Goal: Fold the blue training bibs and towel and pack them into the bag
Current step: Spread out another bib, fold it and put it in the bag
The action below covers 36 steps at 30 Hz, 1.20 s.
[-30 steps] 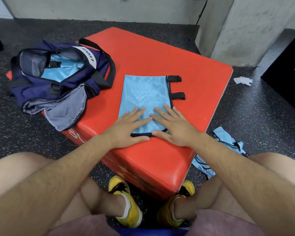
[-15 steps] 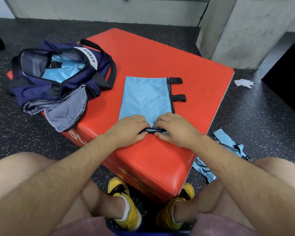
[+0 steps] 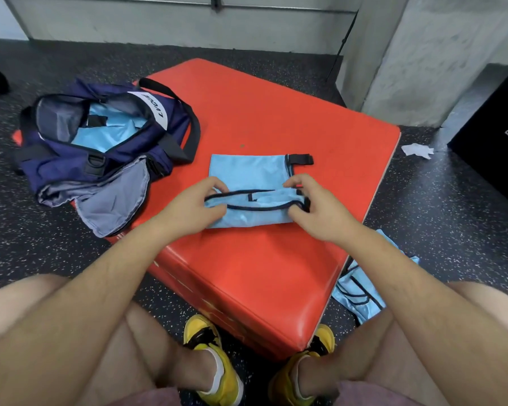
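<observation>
Left hand [image 3: 194, 205] and right hand [image 3: 314, 206] each pinch one end of the turned-up near flap of the light blue, black-trimmed fabric training bib [image 3: 247, 174], fingers curled over its edge. The bib lies part-folded on the red padded vinyl block [image 3: 276, 118]. Left of it on the block, the navy fabric duffel bag [image 3: 56, 168] gapes open with light blue cloth [image 3: 115, 133] inside; a crumpled blue bib [image 3: 355, 291] lies on the floor at right.

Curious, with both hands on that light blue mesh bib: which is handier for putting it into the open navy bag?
Probably the left hand: the open navy fabric bag sits on that side; the right hand must reach across.
</observation>
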### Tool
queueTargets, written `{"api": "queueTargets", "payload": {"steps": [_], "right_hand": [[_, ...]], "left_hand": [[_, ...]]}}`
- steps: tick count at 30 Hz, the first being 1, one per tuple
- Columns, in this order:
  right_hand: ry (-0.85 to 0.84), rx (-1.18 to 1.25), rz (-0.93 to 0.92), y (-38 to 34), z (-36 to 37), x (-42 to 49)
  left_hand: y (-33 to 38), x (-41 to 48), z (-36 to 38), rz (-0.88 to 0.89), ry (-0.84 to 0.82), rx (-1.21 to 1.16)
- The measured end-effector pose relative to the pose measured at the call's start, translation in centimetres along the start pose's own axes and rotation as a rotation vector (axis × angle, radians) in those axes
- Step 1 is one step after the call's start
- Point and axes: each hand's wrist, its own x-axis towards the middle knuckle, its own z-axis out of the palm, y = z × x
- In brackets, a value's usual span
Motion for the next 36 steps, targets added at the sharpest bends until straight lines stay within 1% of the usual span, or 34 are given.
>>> {"api": "queueTargets", "payload": {"steps": [2,4,5,7,9,12,15,18,22,25,27,29,32,36], "right_hand": [[0.091,0.150,0.050,0.2,0.2,0.8],[0.164,0.254,0.116,0.7,0.9,1.6],[0.170,0.276,0.152,1.0,1.2,1.9],[0.120,0.327,0.237,1.5,1.6,2.2],[0.021,0.378,0.292,1.8,1.3,2.2],[-0.082,0.251,0.230,2.0,0.8,2.2],[-0.120,0.224,0.230,1.8,1.0,2.3],[-0.097,0.178,0.250,1.5,1.0,2.3],[-0.086,0.206,0.201,0.9,0.2,2.2],[-0.067,0.237,0.175,0.4,-0.4,1.8],[-0.055,0.219,0.168,0.4,-0.5,1.7],[-0.047,0.186,0.170,0.6,-0.1,1.8],[0.015,0.132,0.179,0.7,0.6,2.3],[0.090,0.131,0.197,0.7,1.1,3.0]], "left_hand": [[-0.3,0.9,0.2,-0.061,0.137,-0.081],[-0.5,1.8,0.8,-0.154,0.215,-0.174],[-0.7,2.1,1.2,-0.208,0.236,-0.220],[-0.8,2.2,1.4,-0.304,0.238,-0.314],[-0.9,1.8,1.3,-0.341,0.172,-0.379],[-1.3,1.2,1.0,-0.300,0.106,-0.379],[-1.3,1.0,1.1,-0.251,0.159,-0.241],[-1.4,0.8,1.2,-0.213,0.216,-0.220],[-0.8,0.5,0.7,-0.164,0.271,-0.278],[-1.0,0.6,0.5,-0.146,0.252,-0.300],[-1.3,0.8,0.6,-0.149,0.217,-0.324],[-1.3,1.2,0.9,-0.141,0.228,-0.349],[-1.2,2.2,1.6,-0.145,0.309,-0.355],[-1.5,3.9,2.0,-0.169,0.340,-0.324]]}}
